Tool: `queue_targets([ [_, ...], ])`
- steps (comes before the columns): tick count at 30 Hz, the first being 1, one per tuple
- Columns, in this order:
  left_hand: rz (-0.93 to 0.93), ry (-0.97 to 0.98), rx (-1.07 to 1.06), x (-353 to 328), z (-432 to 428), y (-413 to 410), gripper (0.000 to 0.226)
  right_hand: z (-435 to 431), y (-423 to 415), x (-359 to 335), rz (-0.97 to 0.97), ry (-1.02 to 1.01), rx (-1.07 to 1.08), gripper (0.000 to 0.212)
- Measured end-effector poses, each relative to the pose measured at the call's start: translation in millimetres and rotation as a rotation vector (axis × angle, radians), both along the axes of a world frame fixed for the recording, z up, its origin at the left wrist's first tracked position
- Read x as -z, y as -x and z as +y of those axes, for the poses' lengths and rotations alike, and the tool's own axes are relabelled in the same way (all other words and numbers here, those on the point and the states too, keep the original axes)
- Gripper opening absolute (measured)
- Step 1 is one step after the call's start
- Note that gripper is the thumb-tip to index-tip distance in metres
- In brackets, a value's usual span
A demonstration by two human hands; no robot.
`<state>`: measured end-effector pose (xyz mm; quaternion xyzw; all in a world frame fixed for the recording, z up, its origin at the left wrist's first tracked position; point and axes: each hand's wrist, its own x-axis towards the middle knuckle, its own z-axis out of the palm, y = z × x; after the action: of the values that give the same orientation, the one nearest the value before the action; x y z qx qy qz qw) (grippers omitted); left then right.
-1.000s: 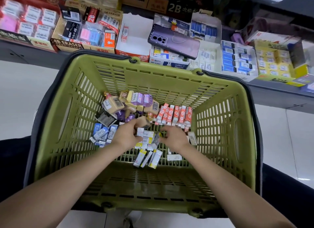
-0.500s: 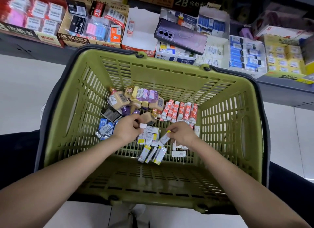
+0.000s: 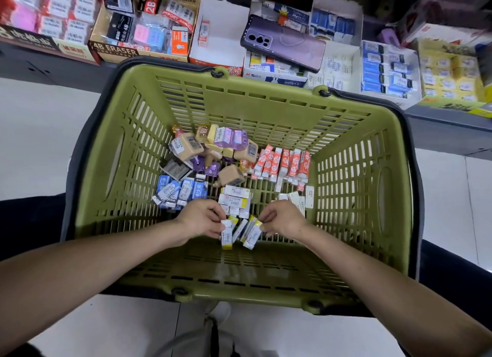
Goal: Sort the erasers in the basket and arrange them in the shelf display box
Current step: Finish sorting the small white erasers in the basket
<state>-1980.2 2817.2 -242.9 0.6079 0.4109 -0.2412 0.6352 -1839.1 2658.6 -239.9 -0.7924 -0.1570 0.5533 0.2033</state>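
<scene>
Erasers (image 3: 241,231) in yellow-and-white sleeves are lying side by side on the floor of the basket (image 3: 239,274), near its front wall. Their long axes are running from the far side toward the person and fanning slightly. The left hand (image 3: 199,219) is pinching the far end of the leftmost one. The right hand (image 3: 283,219) is pinching the rightmost one's far end.

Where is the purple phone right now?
In the head view, the purple phone lies on top of the shelf boxes just beyond the green basket's far rim, right of the nearly empty white box.
</scene>
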Motion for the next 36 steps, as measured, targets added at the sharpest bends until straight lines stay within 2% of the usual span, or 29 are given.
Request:
queue_targets([
  [4,0.005,-0.067,-0.032,8,-2,4,0.019,-1,1,-1,-0.041,-0.014,-0.041,0.014],
  [7,0.031,-0.099,-0.063,16,-5,6,0.020,4,-3,-2,-0.156,-0.035,-0.095,0.016],
  [12,0.060,-0.069,-0.086,20,-12,2,0.023,18,-7,1,-0.237,-0.130,-0.041,0.037],
  [14,0.081,-0.087,-0.055,17,-11,1,0.024,25,-6,4,-0.257,-0.149,-0.099,0.048],
  [18,0.092,-0.204,-0.047,11,1,1,0.021,38,0,11,-0.340,-0.113,-0.283,0.064],
  [21,0.060,-0.327,-0.030,11,9,-5,0.036,44,2,12,-0.380,-0.107,-0.299,0.063],
  [24,0.011,-0.369,0.000,11,4,-16,0.051,44,3,14,-0.395,-0.106,-0.248,0.057],
  [29,0.000,-0.421,-0.031,16,-8,-28,0.032,39,4,11,-0.309,-0.189,-0.049,0.027],
  [33,0.004,-0.451,-0.032,19,-9,-28,0.024,31,-19,-12,-0.259,-0.177,0.136,0.022],
  [36,-0.026,-0.498,0.015,18,-12,-27,0.028,7,-48,-37,-0.205,-0.099,0.270,0.027],
])
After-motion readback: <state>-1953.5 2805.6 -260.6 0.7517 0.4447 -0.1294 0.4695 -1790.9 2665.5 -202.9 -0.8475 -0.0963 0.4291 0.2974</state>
